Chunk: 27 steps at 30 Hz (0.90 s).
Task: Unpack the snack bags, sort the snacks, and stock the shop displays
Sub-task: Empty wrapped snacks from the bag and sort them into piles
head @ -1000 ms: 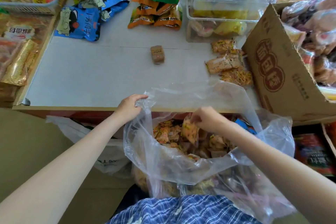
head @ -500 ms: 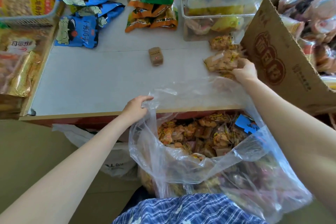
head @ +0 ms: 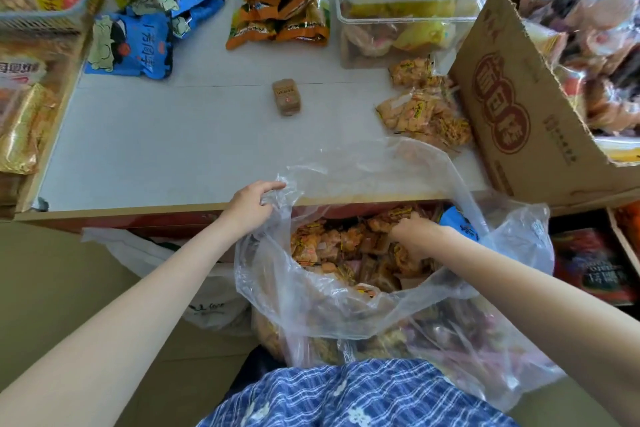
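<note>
Both hands at the clear bag

Left hand [head: 251,206] pinches the clear bag [head: 332,302] rim by the tabletop [head: 173,149] edge; right hand [head: 414,234] reaches inside, grip curled on snack packets [head: 332,246].

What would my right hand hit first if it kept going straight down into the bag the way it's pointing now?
Most likely the small orange wrapped snack packets piled in the clear plastic bag; the right hand looks already among them, though depth is unclear.

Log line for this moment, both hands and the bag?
left hand holds clear bag rim | right hand in bag among snack packets | grasp unclear
</note>
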Available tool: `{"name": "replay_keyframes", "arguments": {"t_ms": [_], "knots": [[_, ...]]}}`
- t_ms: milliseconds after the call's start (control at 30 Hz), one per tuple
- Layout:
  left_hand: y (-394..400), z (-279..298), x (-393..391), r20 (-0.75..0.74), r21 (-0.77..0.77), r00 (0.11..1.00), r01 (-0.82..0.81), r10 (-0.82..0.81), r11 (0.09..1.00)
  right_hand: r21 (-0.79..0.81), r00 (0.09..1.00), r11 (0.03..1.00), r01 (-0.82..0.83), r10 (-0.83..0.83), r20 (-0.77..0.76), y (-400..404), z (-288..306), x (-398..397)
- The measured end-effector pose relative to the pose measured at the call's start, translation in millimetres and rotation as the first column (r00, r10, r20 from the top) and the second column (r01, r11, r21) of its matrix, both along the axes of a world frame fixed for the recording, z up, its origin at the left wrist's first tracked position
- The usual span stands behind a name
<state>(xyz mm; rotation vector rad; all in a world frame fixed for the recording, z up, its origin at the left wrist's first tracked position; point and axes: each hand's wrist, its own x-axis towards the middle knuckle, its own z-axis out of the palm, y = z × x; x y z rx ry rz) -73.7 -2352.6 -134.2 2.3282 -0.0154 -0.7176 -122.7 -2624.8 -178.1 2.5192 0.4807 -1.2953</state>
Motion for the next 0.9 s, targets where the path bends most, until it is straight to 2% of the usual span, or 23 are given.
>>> {"name": "replay_keyframes", "arguments": {"t_ms": [67,100,200,267,367,400,433,500,567,633,700,733,767,833,867,900], "knots": [[0.9,0.5,1.5,0.006,-0.004,1.000,-0.017,0.017,1.000,0.190,0.990,0.973,0.130,-0.138,0.030,-0.6,13.4,15.5],[2.3,-0.2,2.5,0.009,-0.005,1.000,-0.027,0.027,1.000,0.316,0.973,0.929,0.193,-0.222,0.058,-0.8,25.6,25.0],[7.7,-3.2,5.6,0.004,-0.014,0.998,-0.060,0.060,0.998,0.664,0.850,0.704,0.252,-0.489,0.195,-1.5,65.0,58.6],[12.0,-4.5,7.8,0.007,-0.013,0.998,-0.061,0.061,0.998,0.785,0.687,0.575,0.232,-0.668,0.286,-6.3,83.5,85.6],[15.4,-2.5,10.5,-0.003,-0.017,0.999,-0.040,0.040,0.999,0.843,0.361,0.489,0.224,-0.845,0.395,-29.7,89.8,127.8],[15.7,-2.0,11.7,-0.004,-0.016,0.999,-0.036,0.036,0.999,0.839,0.271,0.473,0.270,-0.873,0.405,-40.4,88.9,139.5],[15.7,-2.4,13.3,-0.001,-0.017,0.999,-0.034,0.034,0.999,0.812,0.222,0.466,0.352,-0.884,0.411,-50.4,87.4,147.4],[14.8,-2.2,15.1,0.013,-0.020,0.999,-0.029,0.029,0.999,0.693,0.249,0.490,0.529,-0.870,0.425,-66.1,80.2,152.9],[12.1,-2.8,15.5,0.030,-0.015,0.999,-0.020,0.021,1.000,0.632,0.307,0.512,0.582,-0.858,0.412,-71.5,75.2,149.1],[10.1,-4.5,14.7,0.033,-0.010,0.999,-0.020,0.020,1.000,0.686,0.289,0.520,0.509,-0.854,0.433,-62.4,77.2,135.9],[8.4,-6.7,12.4,0.028,-0.023,0.999,-0.019,0.020,1.000,0.767,0.249,0.547,0.336,-0.837,0.487,-43.1,80.9,111.7],[7.5,-7.6,11.2,0.028,-0.031,0.999,-0.020,0.021,0.999,0.789,0.288,0.564,0.243,-0.819,0.497,-32.1,80.2,96.3],[7.0,-8.4,9.7,0.028,-0.035,0.999,-0.020,0.021,0.999,0.794,0.399,0.582,0.177,-0.780,0.483,-20.8,77.3,79.3],[6.2,-9.3,5.4,0.020,-0.020,1.000,-0.016,0.017,1.000,0.764,0.714,0.630,0.138,-0.598,0.364,-1.5,59.2,45.4],[5.7,-9.4,3.0,0.012,-0.010,1.000,-0.017,0.018,1.000,0.720,0.824,0.679,0.143,-0.484,0.293,4.6,44.5,31.2],[5.3,-9.8,1.3,0.002,-0.003,1.000,-0.025,0.025,1.000,0.657,0.898,0.742,0.134,-0.371,0.237,9.6,27.5,19.3]]}}
